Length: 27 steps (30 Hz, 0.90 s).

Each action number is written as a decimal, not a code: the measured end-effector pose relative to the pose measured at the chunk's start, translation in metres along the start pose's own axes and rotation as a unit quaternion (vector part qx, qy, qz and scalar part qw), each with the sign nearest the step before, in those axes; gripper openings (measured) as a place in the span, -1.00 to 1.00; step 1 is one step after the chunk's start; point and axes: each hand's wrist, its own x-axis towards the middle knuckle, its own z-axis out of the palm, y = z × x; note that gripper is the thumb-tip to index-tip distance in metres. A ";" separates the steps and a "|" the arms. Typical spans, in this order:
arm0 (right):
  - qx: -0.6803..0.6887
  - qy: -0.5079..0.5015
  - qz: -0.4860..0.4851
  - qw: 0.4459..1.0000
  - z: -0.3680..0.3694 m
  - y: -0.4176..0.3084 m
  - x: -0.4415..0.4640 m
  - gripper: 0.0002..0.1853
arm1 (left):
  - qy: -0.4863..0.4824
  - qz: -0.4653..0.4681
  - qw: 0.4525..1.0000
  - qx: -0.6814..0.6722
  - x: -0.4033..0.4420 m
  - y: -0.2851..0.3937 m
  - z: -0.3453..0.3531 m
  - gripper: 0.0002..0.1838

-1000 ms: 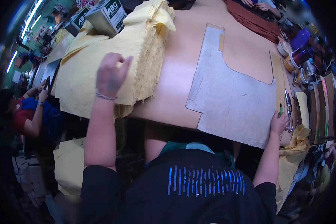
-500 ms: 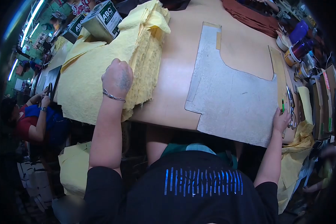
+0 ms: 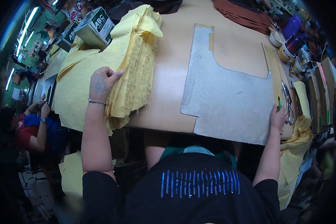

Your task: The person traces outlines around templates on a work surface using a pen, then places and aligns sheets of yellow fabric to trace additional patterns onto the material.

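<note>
A thick stack of yellow fabric (image 3: 89, 71) with frayed edges lies at the left of the table. My left hand (image 3: 103, 85) is over its front part, thumb and fingers closed; whether cloth is pinched between them is too small to tell. A large grey cardboard template (image 3: 227, 97) lies flat in the middle and right. At its lower right edge, my right hand (image 3: 278, 117) has its fingers curled round a green pen (image 3: 279, 102). Metal scissors (image 3: 287, 100) lie just beyond that hand, on the right.
Metal ABC cans (image 3: 97, 28) stand behind the stack. Brown cloth (image 3: 242, 16) lies at the far edge, with tubs (image 3: 285, 52) and a purple container (image 3: 292, 26) at the right. A co-worker in red (image 3: 26, 130) is at the left. Cardboard (image 3: 323, 97) stands far right.
My left hand has turned and come slightly left and down over the stack, which shows lifted layers near it. My right hand has stayed by the template's corner. The view has shifted slightly.
</note>
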 end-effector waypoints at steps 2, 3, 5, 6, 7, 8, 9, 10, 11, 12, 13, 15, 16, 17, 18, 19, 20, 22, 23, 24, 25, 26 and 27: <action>-0.001 0.007 -0.003 1.000 0.000 0.001 0.000 -0.63 | 0.003 -0.005 1.000 -0.020 0.002 -0.006 -0.001 -0.61; -0.001 0.014 -0.007 1.000 0.001 0.001 0.000 -0.64 | 0.005 -0.008 1.000 -0.030 0.003 -0.010 -0.001 -0.58; -0.003 0.022 -0.014 1.000 0.004 0.003 -0.001 -0.64 | 0.001 -0.051 0.991 -0.125 0.010 -0.026 0.004 -0.58; -0.004 0.022 -0.017 1.000 0.005 0.004 0.000 -0.64 | -0.001 -0.072 0.982 -0.172 0.014 -0.036 0.007 -0.58; -0.005 0.023 -0.020 1.000 0.006 0.004 0.000 -0.64 | -0.009 -0.101 0.957 -0.272 0.018 -0.049 0.011 -0.63; -0.002 0.021 -0.017 1.000 0.006 0.004 0.000 -0.64 | -0.017 -0.128 0.921 -0.368 0.022 -0.064 0.014 -0.67; 0.001 0.020 -0.014 1.000 0.005 0.003 0.000 -0.64 | -0.026 -0.154 0.874 -0.460 0.023 -0.063 0.012 -0.71; 0.003 0.018 -0.010 1.000 0.003 0.002 0.000 -0.64 | -0.027 -0.178 0.843 -0.507 0.024 -0.064 0.006 -0.74; 0.005 0.012 -0.005 1.000 0.002 0.001 -0.001 -0.65 | -0.029 -0.201 0.809 -0.552 0.023 -0.065 -0.003 -0.76; 0.007 0.007 -0.001 1.000 0.000 0.000 -0.001 -0.65 | -0.030 -0.225 0.771 -0.595 0.020 -0.063 -0.011 -0.75; 0.008 0.002 0.003 1.000 -0.001 -0.001 0.000 -0.65 | -0.059 -0.200 0.750 -0.627 0.020 -0.070 -0.023 -0.62; 0.006 0.004 0.002 1.000 -0.001 -0.001 0.000 -0.64 | -0.018 -0.104 0.688 -0.718 0.012 -0.074 -0.049 -0.56; 0.005 0.004 0.000 1.000 -0.001 -0.001 0.000 -0.64 | -0.021 -0.069 0.712 -0.698 0.007 -0.085 -0.068 -0.55; 0.004 0.005 0.000 1.000 -0.001 0.000 -0.001 -0.64 | -0.021 -0.034 0.735 -0.676 0.002 -0.102 -0.089 -0.54; 0.004 0.005 -0.001 1.000 0.000 0.000 -0.001 -0.64 | 0.069 -0.084 0.730 -0.675 -0.003 -0.119 -0.108 -0.58; 0.004 0.006 -0.003 1.000 0.001 0.000 0.000 -0.64 | 0.133 -0.103 0.728 -0.665 -0.005 -0.138 -0.126 -0.58; 0.003 0.009 -0.004 1.000 0.002 0.000 0.000 -0.63 | 0.190 -0.123 0.729 -0.646 -0.011 -0.159 -0.141 -0.58; 0.003 0.014 -0.005 1.000 0.001 0.000 0.000 -0.63 | 0.290 -0.143 0.726 -0.607 -0.021 -0.200 -0.177 -0.59; 0.000 0.007 -0.005 1.000 0.000 0.000 0.000 -0.63 | 0.335 -0.153 0.724 -0.583 -0.029 -0.217 -0.194 -0.59; 0.000 0.003 -0.003 1.000 -0.001 -0.001 0.000 -0.63 | 0.375 -0.159 0.723 -0.559 -0.036 -0.230 -0.209 -0.59; 0.000 -0.001 -0.003 1.000 -0.002 -0.001 0.000 -0.63 | 0.410 -0.164 0.719 -0.536 -0.042 -0.237 -0.223 -0.59; 0.001 -0.005 -0.004 1.000 -0.001 0.000 0.000 -0.64 | 0.436 -0.164 0.716 -0.520 -0.044 -0.245 -0.236 -0.60; 0.002 0.004 -0.005 1.000 0.002 0.002 0.000 -0.65 | 0.465 -0.162 0.715 -0.497 -0.047 -0.250 -0.250 -0.60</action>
